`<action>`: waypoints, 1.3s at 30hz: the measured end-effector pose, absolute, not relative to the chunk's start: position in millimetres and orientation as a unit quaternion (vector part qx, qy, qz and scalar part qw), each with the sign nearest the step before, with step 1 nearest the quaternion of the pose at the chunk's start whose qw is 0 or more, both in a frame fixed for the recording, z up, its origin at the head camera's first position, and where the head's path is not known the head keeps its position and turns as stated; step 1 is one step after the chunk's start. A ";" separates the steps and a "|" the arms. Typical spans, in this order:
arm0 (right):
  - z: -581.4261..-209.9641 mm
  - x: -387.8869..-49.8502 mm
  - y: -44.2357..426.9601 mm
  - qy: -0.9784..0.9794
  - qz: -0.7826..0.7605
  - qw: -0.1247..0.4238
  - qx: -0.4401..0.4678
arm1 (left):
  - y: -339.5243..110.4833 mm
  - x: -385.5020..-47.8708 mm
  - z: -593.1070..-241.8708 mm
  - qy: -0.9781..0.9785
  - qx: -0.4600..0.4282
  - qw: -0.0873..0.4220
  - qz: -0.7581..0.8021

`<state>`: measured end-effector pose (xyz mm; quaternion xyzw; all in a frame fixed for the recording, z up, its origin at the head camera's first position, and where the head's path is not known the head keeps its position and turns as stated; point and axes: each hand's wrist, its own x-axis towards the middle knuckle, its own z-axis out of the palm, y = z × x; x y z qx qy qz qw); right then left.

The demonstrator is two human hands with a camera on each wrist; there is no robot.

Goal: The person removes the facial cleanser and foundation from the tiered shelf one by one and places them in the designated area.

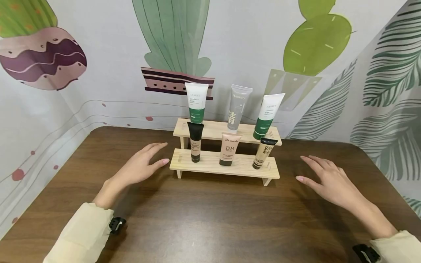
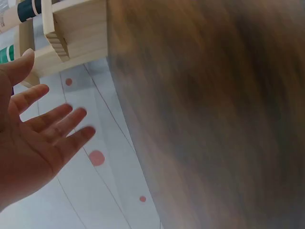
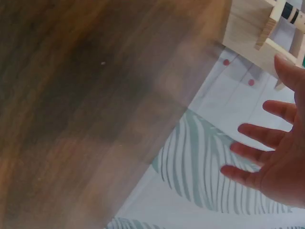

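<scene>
A two-tier wooden stand (image 1: 210, 167) holds cosmetic tubes on both steps. On the upper step stand a white-and-green tube (image 1: 196, 104), a grey translucent tube (image 1: 238, 109) and another white-and-green tube (image 1: 268, 117). The lower step carries a black-capped beige tube (image 1: 195, 142), a pink BB cream tube (image 1: 229, 149) and a yellowish tube with a black top (image 1: 264, 153). To the left of the stand my left hand (image 1: 139, 164) hovers with fingers extended, holding nothing. My right hand (image 1: 330, 179) is off the stand's right side, fingers spread, also holding nothing.
The stand sits on a dark brown wooden table (image 1: 197, 219). Behind it hangs a pale cloth (image 1: 112, 65) printed with cacti and leaves. Black bands (image 1: 116, 224) show at both wrists, by the cream sleeves (image 1: 80, 232).
</scene>
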<state>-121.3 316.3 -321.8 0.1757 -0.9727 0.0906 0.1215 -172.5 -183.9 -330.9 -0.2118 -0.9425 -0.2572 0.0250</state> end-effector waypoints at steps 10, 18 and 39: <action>-309.5 -112.3 302.9 -0.954 0.156 0.106 0.232 | -168.2 -176.6 -335.0 -0.912 -0.228 0.009 -0.341; -296.1 -102.7 283.3 -0.942 0.171 0.092 0.275 | -167.5 -176.4 -341.8 -0.908 -0.222 -0.007 -0.356; -293.0 -113.5 221.8 -0.901 0.291 0.002 0.320 | -165.4 -177.2 -340.7 -0.895 -0.239 -0.035 -0.375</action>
